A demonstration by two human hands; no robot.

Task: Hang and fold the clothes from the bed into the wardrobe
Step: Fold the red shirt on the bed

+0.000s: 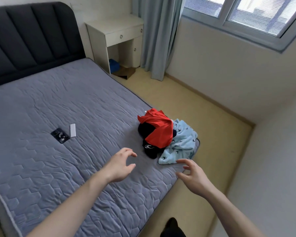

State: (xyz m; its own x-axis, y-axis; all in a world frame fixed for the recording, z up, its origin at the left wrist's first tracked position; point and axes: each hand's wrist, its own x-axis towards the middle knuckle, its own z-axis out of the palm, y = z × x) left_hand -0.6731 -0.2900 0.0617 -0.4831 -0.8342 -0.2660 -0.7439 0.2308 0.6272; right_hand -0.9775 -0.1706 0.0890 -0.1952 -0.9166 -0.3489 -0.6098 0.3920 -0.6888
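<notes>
A small heap of clothes lies at the near right corner of the grey quilted bed [61,103]: a red garment [158,130] on top, a dark garment [148,147] with a white logo under it, and a light blue patterned one [181,144] at the bed's edge. My left hand [120,165] hovers over the mattress just left of the heap, fingers spread and empty. My right hand [194,176] hangs at the bed's edge below the blue garment, fingers loosely spread, holding nothing. No wardrobe is in view.
A black phone [60,135] and a small white box [72,130] lie mid-bed. The dark padded headboard [29,38] is at the back left. A white desk [116,36], a curtain [155,36] and a window [243,14] stand behind. Yellow floor [203,120] runs right of the bed.
</notes>
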